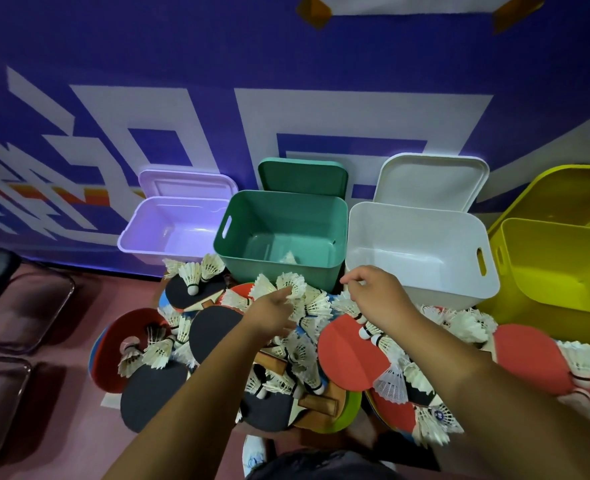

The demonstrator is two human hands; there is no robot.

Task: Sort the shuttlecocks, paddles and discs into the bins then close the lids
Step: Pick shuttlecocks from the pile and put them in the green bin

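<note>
A heap of white feather shuttlecocks (316,306), red and black paddles (350,355) and flat coloured discs (350,408) lies on the floor before four open bins. My left hand (274,311) reaches into the heap and pinches a white shuttlecock (291,284) just below the green bin (283,233). A shuttlecock (288,258) lies inside that bin. My right hand (373,294) hovers over the heap in front of the white bin (421,251), fingers loosely curled, holding nothing I can see.
A lilac bin (172,226) stands left and a yellow bin (556,268) right, all lids tilted up against the blue wall. Dark chair seats (20,306) sit at the left. My shoe (253,452) is below the heap.
</note>
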